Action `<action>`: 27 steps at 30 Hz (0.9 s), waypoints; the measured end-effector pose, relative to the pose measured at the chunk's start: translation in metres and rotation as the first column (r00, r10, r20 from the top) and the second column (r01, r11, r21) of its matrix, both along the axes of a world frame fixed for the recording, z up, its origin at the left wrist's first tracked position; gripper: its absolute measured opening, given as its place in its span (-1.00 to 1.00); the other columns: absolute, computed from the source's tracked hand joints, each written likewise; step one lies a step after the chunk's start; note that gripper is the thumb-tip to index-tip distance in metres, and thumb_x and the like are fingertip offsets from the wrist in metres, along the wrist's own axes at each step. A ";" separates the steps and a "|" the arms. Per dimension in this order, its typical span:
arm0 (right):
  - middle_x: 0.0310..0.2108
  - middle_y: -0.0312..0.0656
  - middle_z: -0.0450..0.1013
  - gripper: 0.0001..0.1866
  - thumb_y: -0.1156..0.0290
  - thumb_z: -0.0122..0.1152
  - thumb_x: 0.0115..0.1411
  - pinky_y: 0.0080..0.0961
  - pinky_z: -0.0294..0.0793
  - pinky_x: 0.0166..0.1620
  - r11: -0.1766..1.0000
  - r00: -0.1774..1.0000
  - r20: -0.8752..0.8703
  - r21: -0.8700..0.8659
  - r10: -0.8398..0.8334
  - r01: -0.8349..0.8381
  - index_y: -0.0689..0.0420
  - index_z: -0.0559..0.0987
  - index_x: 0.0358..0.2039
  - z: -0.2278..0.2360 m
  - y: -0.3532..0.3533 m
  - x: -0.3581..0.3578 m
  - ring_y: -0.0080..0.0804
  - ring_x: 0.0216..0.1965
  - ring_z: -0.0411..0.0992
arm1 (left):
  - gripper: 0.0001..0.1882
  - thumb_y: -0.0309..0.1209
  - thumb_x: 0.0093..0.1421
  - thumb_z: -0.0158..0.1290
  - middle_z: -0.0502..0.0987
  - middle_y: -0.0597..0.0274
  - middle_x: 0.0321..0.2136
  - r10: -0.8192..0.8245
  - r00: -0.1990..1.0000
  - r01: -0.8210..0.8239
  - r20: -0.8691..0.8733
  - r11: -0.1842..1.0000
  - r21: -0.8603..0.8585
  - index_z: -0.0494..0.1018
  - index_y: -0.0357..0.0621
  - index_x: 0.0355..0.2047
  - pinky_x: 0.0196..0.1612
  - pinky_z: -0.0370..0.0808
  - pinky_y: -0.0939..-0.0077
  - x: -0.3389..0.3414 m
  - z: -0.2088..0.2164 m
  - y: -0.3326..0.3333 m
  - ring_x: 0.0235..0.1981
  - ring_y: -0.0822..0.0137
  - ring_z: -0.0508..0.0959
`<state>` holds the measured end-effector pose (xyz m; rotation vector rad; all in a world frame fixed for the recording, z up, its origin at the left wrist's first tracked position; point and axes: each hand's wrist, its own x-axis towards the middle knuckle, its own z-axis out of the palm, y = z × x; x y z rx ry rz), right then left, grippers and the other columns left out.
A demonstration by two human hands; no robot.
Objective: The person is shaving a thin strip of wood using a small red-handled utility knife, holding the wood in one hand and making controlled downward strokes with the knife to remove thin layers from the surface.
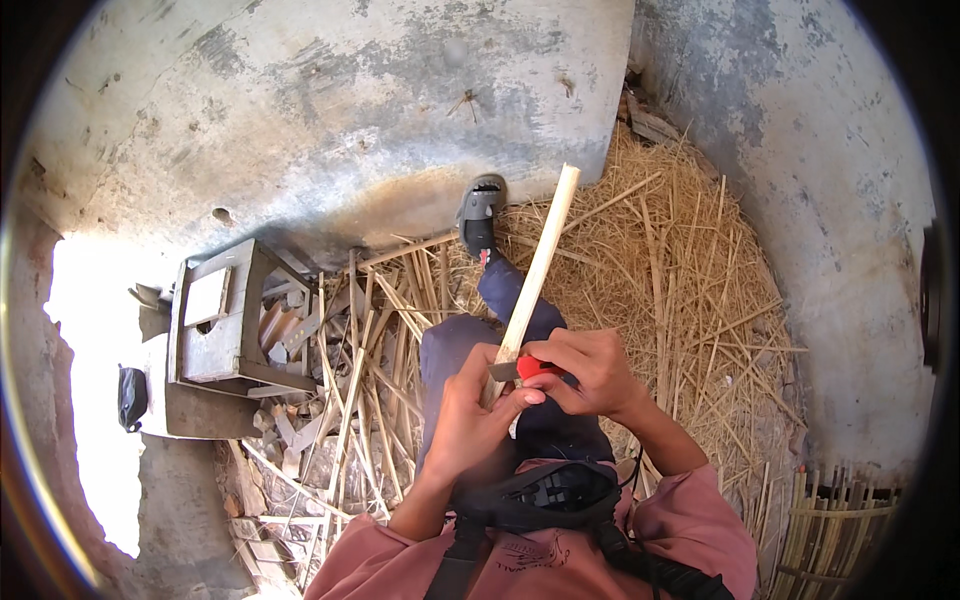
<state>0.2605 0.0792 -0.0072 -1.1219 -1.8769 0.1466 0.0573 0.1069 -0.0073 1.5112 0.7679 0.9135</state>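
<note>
Pinching with my left hand [468, 408] a pale strip [543, 262] slanting up before me, I should hold steady; rightward, 1 red-handled knife [533, 367], blade against the strip, best angled off skin, is clasped in my right hand [588, 370].

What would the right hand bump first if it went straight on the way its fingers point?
Probably the pale strip, which crosses just past the red-handled tool in the right hand. The left hand is very close too, and depth is unclear, so I'm not certain.
</note>
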 end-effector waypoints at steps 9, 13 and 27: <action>-0.53 -0.31 0.44 -0.67 0.15 0.46 0.16 -0.36 0.41 -0.55 0.992 0.994 0.030 0.072 -0.108 0.105 0.02 0.71 -0.12 -0.002 -0.004 -0.006 -0.30 -0.61 0.48 | -0.64 -0.26 0.28 0.39 0.43 0.43 -0.56 0.012 0.999 -0.010 -0.045 0.999 0.031 0.50 -0.27 -0.20 -0.49 0.25 0.63 0.001 -0.003 -0.002 -0.47 0.69 0.28; -0.56 -0.33 0.41 -0.69 0.17 0.45 0.16 -0.37 0.39 -0.56 0.983 0.987 0.025 0.098 -0.158 0.155 -0.01 0.71 -0.12 -0.003 -0.006 -0.011 -0.34 -0.63 0.44 | -0.66 -0.25 0.32 0.36 0.40 0.46 -0.56 0.052 0.999 -0.052 -0.014 0.998 0.019 0.52 -0.29 -0.21 -0.47 0.25 0.63 0.004 -0.004 -0.006 -0.47 0.68 0.26; -0.59 -0.34 0.37 -0.69 0.16 0.45 0.18 -0.39 0.34 -0.57 0.953 0.962 0.015 0.139 -0.274 0.270 0.07 0.71 -0.16 0.001 -0.007 -0.025 -0.38 -0.65 0.39 | -0.66 -0.19 0.42 0.25 0.47 0.48 -0.37 0.062 0.996 -0.063 -0.070 0.998 -0.022 0.48 -0.23 -0.14 -0.26 0.33 0.66 0.004 0.008 -0.006 -0.33 0.64 0.36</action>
